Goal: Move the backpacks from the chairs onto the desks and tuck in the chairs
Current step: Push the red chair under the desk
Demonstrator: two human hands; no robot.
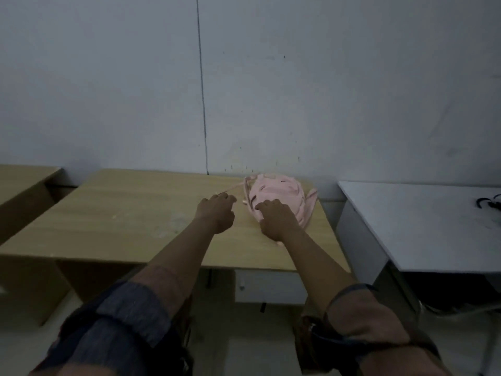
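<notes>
A pink backpack [276,195] lies flat on the far right part of a light wooden desk [135,221], close to the wall. My left hand [217,214] hovers just left of the bag and pinches a thin pink strap that runs from it. My right hand [275,218] rests on the bag's near edge with its fingers curled over the fabric. No chair shows clearly; a dark shape sits between my forearms below the desk edge.
A white desk [423,229] stands to the right with dark cables [489,203] on it. Another wooden desk [21,183] stands at the left. A white drawer unit [271,286] sits under the wooden desk. A grey wall is behind.
</notes>
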